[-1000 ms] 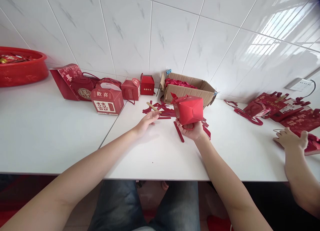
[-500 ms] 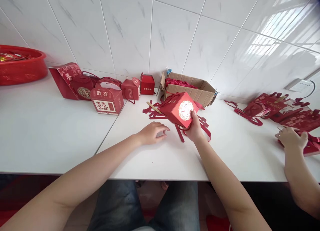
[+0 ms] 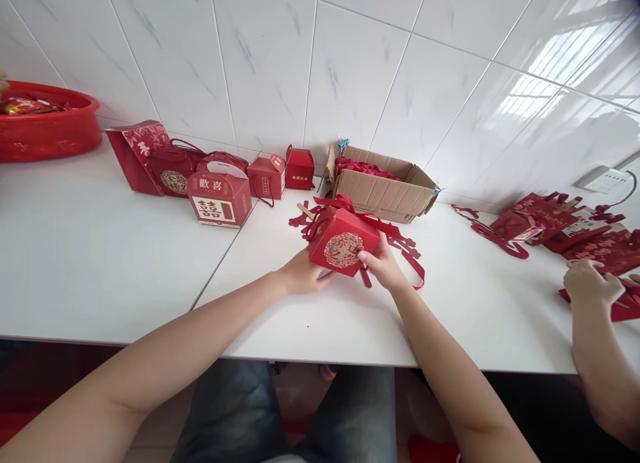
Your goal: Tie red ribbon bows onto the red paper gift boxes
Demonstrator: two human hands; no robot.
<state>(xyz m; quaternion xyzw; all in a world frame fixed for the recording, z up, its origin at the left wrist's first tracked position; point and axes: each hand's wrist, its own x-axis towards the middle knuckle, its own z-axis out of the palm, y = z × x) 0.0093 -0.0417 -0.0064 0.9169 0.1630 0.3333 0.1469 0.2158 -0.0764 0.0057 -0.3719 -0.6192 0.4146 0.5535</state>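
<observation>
A red gift box (image 3: pixel 340 246) with a round gold emblem is held tilted above the table, red ribbon and a cord at its top. My right hand (image 3: pixel 385 264) grips its right side, thumb on the front face. At the lower left of the box is my left hand (image 3: pixel 303 275), closed about its underside; most of its fingers are hidden behind the box. Flat red cut-out strips and ribbon (image 3: pixel 411 253) lie on the table beneath and right of it. Behind stands an open cardboard box (image 3: pixel 385 199) filled with red ribbon pieces.
Several red gift boxes (image 3: pixel 220 196) stand along the wall at the left. A red basin (image 3: pixel 50 137) of wrapped items is at far left, a person's fingers at its edge. At right, a co-worker's hand (image 3: pixel 593 283) is beside red bags (image 3: pixel 603 253). A power strip (image 3: pixel 603 181) is by the wall.
The gift box has come down and turned, its emblem now facing me more squarely. My left hand, apart from it before, has moved in under its left side.
</observation>
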